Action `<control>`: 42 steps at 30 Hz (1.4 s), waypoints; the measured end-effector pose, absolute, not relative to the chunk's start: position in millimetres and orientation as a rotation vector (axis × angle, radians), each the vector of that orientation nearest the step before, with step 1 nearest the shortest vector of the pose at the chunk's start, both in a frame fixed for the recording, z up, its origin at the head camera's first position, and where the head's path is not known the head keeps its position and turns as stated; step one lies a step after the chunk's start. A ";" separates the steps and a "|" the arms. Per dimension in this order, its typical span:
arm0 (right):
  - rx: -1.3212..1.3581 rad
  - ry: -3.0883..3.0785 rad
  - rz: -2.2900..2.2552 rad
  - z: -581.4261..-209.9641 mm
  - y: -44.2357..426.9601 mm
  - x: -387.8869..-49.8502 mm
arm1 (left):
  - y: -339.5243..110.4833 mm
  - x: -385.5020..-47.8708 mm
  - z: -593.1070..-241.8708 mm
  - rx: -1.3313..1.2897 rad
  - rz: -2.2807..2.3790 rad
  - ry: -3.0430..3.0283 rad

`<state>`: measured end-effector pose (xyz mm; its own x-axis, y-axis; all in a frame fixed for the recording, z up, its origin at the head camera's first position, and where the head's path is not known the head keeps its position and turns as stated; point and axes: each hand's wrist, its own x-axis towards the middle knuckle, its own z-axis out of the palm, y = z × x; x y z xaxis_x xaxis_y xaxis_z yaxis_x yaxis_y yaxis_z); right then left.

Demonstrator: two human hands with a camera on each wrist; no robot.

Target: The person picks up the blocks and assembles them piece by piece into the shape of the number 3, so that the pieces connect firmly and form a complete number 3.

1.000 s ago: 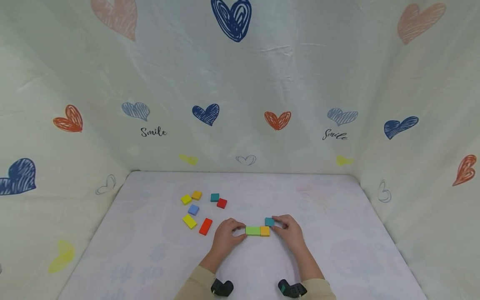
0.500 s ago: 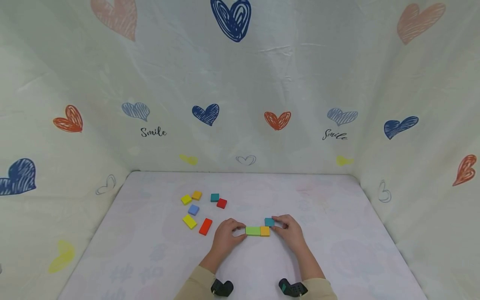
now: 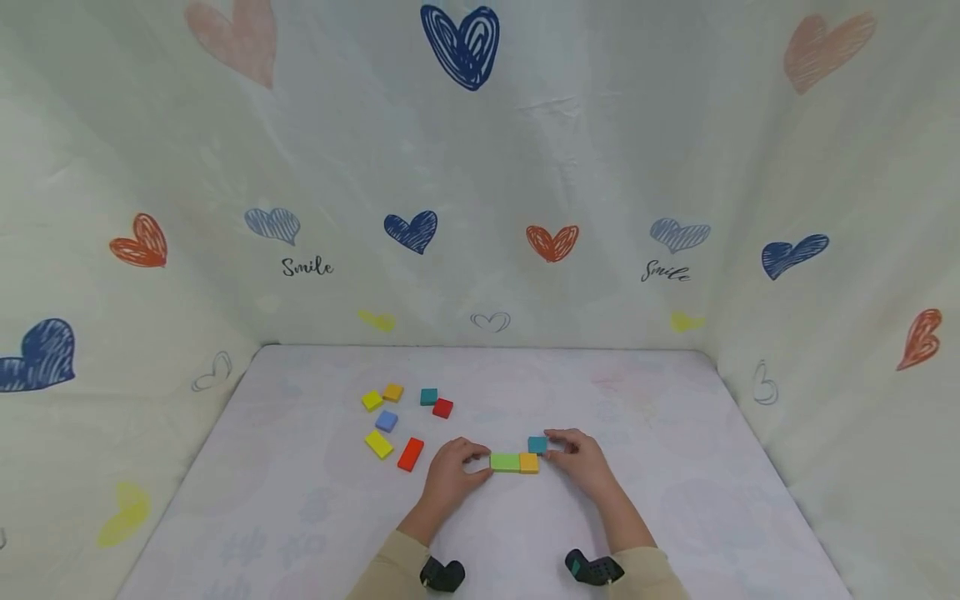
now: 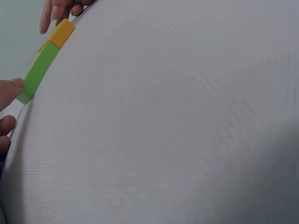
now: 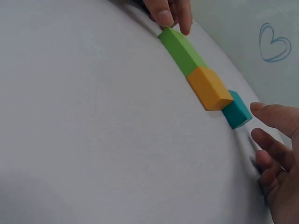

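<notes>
A green block (image 3: pixel 505 462) and an orange block (image 3: pixel 528 463) lie end to end on the table, with a teal block (image 3: pixel 537 444) touching the orange one's far side. My left hand (image 3: pixel 450 475) holds the green block's left end with thumb and finger; in the left wrist view a fingertip (image 4: pixel 17 83) rests on the green block (image 4: pixel 41 70). My right hand (image 3: pixel 588 468) is beside the teal block's right end. In the right wrist view its fingers (image 5: pixel 271 115) are spread, a small gap from the teal block (image 5: pixel 237 111).
Left of the hands lie a red oblong block (image 3: pixel 410 454), yellow blocks (image 3: pixel 378 444) (image 3: pixel 372 401), a blue block (image 3: pixel 386 421), an orange block (image 3: pixel 393 392), a teal block (image 3: pixel 428 397) and a red block (image 3: pixel 443 408). A heart-printed curtain (image 3: pixel 480 167) stands behind the table (image 3: pixel 675 533).
The right wrist and forearm have shifted slightly to the right, and the head view has moved a little. The left hand and the blocks keep their arrangement.
</notes>
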<state>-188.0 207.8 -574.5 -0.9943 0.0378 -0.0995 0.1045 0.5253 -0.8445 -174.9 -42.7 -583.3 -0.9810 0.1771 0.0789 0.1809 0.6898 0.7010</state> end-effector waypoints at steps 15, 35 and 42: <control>-0.026 2.578 -1.559 -530.1 165.4 -228.3 | -84.5 -186.7 -552.8 -0.262 -1.490 -2.754; -0.338 2.537 -1.469 -517.2 61.0 -269.3 | -142.5 -192.7 -535.7 0.087 -1.483 -2.732; -0.346 2.580 -1.290 -523.8 37.9 -283.1 | -153.2 -189.6 -540.6 0.126 -1.479 -2.718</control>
